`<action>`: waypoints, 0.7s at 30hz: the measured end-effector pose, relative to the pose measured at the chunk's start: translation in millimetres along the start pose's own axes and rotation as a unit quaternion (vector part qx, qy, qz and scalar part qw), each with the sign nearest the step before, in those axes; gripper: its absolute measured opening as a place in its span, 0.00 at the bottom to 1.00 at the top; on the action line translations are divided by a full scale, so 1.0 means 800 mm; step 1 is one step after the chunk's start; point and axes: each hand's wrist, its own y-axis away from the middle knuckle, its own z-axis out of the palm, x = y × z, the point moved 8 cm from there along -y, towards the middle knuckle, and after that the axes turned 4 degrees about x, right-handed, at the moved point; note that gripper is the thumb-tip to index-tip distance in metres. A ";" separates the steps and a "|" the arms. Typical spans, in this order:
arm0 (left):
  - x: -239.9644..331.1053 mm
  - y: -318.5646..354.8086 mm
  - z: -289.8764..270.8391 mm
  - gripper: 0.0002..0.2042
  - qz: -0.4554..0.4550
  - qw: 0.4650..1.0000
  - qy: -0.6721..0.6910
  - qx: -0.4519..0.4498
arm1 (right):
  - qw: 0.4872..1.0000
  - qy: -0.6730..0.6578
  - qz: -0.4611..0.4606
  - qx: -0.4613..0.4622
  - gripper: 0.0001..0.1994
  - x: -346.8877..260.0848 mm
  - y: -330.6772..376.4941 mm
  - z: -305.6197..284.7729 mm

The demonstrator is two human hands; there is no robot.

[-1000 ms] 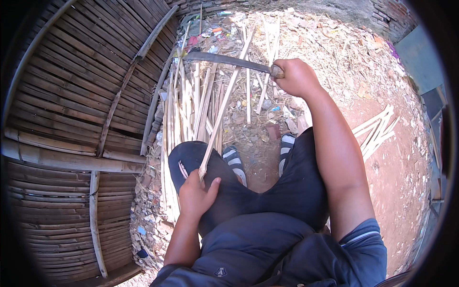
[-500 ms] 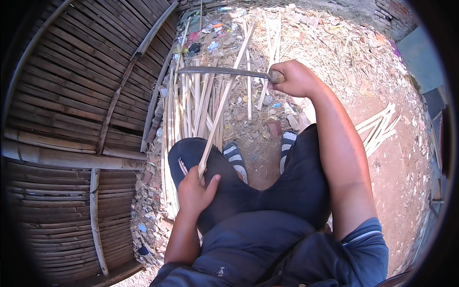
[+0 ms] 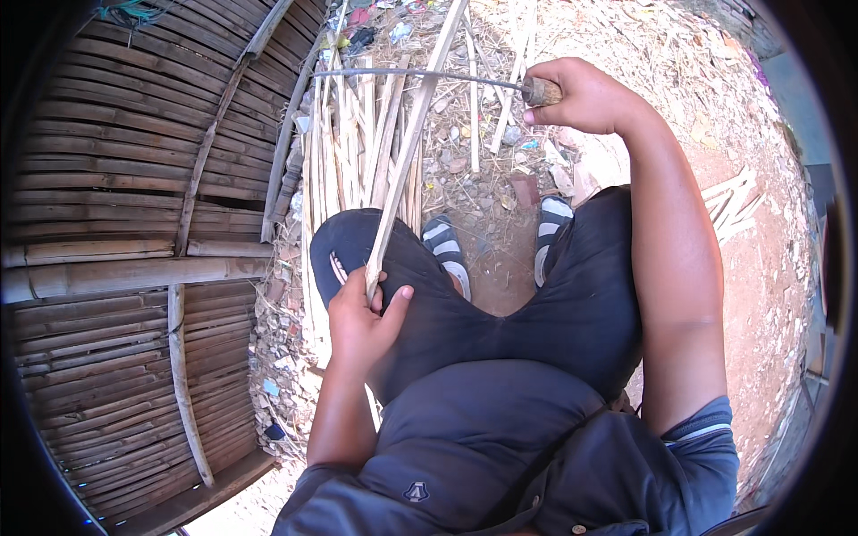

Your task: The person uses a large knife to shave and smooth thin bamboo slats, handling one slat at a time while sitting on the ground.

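Observation:
My left hand (image 3: 357,323) is closed round the near end of a long, pale split-bamboo strip (image 3: 402,183), close to my left knee. From there the strip slants away past the knee, leaning slightly right. A machete (image 3: 483,81) with a dark, thin blade and a wooden handle is gripped in my right hand (image 3: 592,96), arm stretched forward. Its blade points left and crosses the strip far from my left hand. Whether the edge touches the strip or has cut into it, I cannot tell.
Several pale strips (image 3: 366,147) lie lengthwise beyond my left knee, along a bamboo-slat wall (image 3: 116,179). More short strips (image 3: 735,204) lie on the ground at right. Rubble and shavings surround my striped sandals (image 3: 444,246).
The machete has moved a little farther along the strip, away from my left hand, and its blade now shows thinner. The whole view has shifted. My left hand keeps its hold.

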 end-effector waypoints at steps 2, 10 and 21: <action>-0.005 0.001 -0.002 0.19 -0.019 0.999 0.025 -0.013 | 0.998 -0.007 0.014 0.064 0.18 0.011 -0.002 -0.006; 0.006 -0.019 0.022 0.20 -0.043 0.988 0.145 -0.017 | 0.986 0.087 -0.103 -0.101 0.18 -0.099 0.013 0.042; -0.002 -0.027 0.036 0.18 -0.062 0.982 0.173 -0.048 | 0.986 0.086 -0.137 -0.043 0.13 -0.088 0.011 0.062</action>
